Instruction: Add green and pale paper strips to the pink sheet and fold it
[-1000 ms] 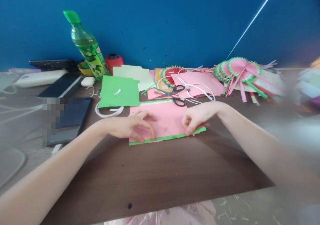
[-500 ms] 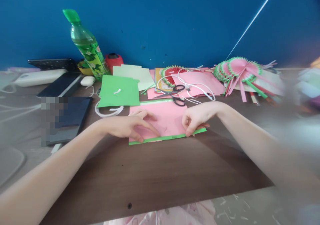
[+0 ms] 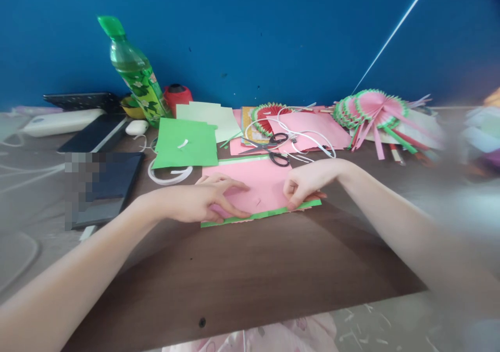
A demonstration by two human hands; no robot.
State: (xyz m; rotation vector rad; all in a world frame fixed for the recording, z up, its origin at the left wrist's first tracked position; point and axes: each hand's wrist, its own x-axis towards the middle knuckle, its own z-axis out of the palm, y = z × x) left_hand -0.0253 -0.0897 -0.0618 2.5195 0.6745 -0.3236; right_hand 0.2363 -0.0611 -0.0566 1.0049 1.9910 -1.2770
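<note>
A pink sheet of paper [image 3: 265, 183] lies on the brown table, with a green paper strip [image 3: 269, 214] along its near edge. My left hand [image 3: 213, 198] rests on the left part of the sheet, fingers spread, with fingertips near the green strip. At the right end of the near edge, my right hand [image 3: 307, 185] has its thumb and fingers pinched on the green strip. Just beyond the sheet's far right corner lie black-handled scissors [image 3: 273, 148], blades pointing left.
Green paper [image 3: 187, 146] lies at the back left, near a green bottle [image 3: 136, 76]. A dark tablet [image 3: 117, 185] is on the left. White cables [image 3: 312, 133] cross pink paper behind the scissors. Folded paper fans [image 3: 378, 110] stand at the back right against the blue wall.
My right thumb has slid slightly left along the green strip. The left fingers have shifted a little on the sheet. Other things look unmoved.
</note>
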